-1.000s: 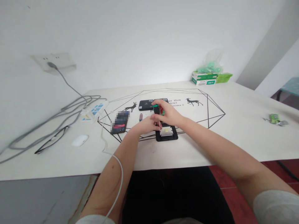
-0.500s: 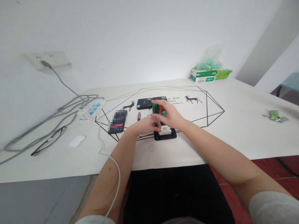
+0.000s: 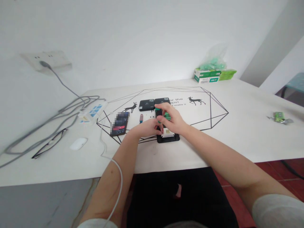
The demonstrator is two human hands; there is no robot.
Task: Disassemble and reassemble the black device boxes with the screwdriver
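Note:
My right hand has its thumb and fingers curled round the green and black handle of a screwdriver, which stands upright. Low beside its shaft, my left hand is closed in a pinch at the near black case; what its fingertips grip is hidden. The case lies open, with a white part inside that bears a small yellowish square. Green pieces show behind my right fingers. Two flat black boxes lie just beyond my hands.
A small pink and blue piece and a phone lie left of my hands. Farther left are a white earphone case, glasses and a power strip with grey cables. Green boxes stand by the wall; keys lie right.
My right fingers have turned a little round the screwdriver handle, and more of the green pieces shows behind them. My left hand and the case have stayed in place.

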